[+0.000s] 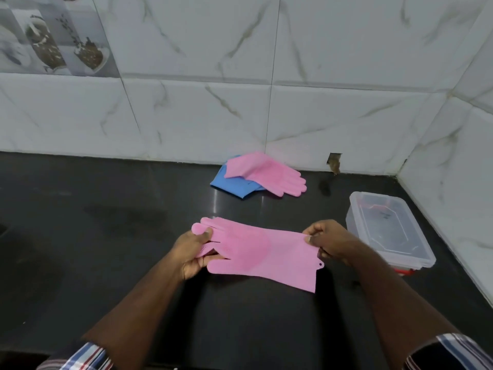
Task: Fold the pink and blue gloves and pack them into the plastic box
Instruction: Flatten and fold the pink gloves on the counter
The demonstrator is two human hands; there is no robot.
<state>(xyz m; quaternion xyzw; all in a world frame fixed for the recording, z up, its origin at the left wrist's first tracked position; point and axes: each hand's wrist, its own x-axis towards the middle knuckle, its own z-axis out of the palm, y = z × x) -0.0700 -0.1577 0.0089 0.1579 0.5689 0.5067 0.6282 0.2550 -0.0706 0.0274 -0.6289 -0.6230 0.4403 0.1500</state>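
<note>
The person holds one pink glove (262,253) stretched flat just above the dark counter (106,236), to the left of the plastic box (389,231). The left hand (196,251) grasps the glove's finger end, its thumb on top, and the right hand (326,241) pinches the cuff edge nearest the box. Beyond the held glove, against the wall and left of the box, a second pink glove (269,173) lies on top of blue gloves (232,182). The box stands with its lid on, so nothing looks packed yet. The step in hand appears to be the first fold. To do it well, the fingers should be brought over to meet the cuff squarely, edges aligned, and the crease pressed against the counter so the springy material stays flat enough to fit the box.
</note>
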